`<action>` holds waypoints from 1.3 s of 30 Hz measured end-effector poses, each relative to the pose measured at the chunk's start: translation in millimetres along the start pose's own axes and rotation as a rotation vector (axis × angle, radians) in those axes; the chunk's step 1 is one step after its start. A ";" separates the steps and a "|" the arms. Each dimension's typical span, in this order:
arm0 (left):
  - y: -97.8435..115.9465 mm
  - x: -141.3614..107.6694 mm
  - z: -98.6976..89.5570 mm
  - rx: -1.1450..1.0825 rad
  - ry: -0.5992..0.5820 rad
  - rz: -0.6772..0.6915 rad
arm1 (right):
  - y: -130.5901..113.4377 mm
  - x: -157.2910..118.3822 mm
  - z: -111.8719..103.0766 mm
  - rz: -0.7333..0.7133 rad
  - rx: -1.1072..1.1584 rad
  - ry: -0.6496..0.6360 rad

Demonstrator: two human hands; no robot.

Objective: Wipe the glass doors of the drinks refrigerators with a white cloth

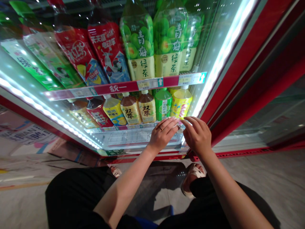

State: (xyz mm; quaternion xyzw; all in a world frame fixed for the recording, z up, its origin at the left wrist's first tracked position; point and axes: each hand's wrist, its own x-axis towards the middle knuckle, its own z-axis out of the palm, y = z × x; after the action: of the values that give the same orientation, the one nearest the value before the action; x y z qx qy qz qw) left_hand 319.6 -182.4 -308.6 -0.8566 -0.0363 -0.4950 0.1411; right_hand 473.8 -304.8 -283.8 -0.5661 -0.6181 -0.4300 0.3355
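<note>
- One small pale item [178, 124], too small to identify, sits at the front of the lower shelf, right of centre in the frame, between both hands.
- Left hand [163, 135]: fingers close together and curved, tips at the pale item; one ring [161, 128] on a finger. Whether it pinches, I cannot tell.
- Right hand [196, 136]: fingers loosely spread and arched, tips at the same item. Its grip is also unclear.
- Seven bottles [130, 109] stand in a row above the wire shelf [131, 138], at the frame's centre; two are labelled 双萃.
- Higher up, above a price strip [111, 88] marked 统一: three green tea bottles [137, 38], two red-labelled bottles [108, 52] and two green-labelled bottles [30, 63], the last two kinds upper left.
- A red cooler frame [234, 57] runs along the right.
- Two sandalled feet [193, 178] show below the hands.
</note>
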 end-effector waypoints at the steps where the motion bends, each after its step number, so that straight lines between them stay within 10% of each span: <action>1: -0.1 0.0 -0.5 0.005 0.002 0.002 | -0.1 0.0 0.1 0.001 0.003 0.001; 39: -21.0 -9.7 -22.5 -0.043 0.081 -0.036 | -5.5 -1.3 3.8 -0.059 0.031 -0.023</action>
State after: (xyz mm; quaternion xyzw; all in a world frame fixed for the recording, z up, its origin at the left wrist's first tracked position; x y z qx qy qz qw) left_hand 291.6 -167.8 -302.0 -0.8378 -0.0353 -0.5326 0.1150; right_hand 468.8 -301.9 -287.3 -0.5473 -0.6450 -0.4234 0.3241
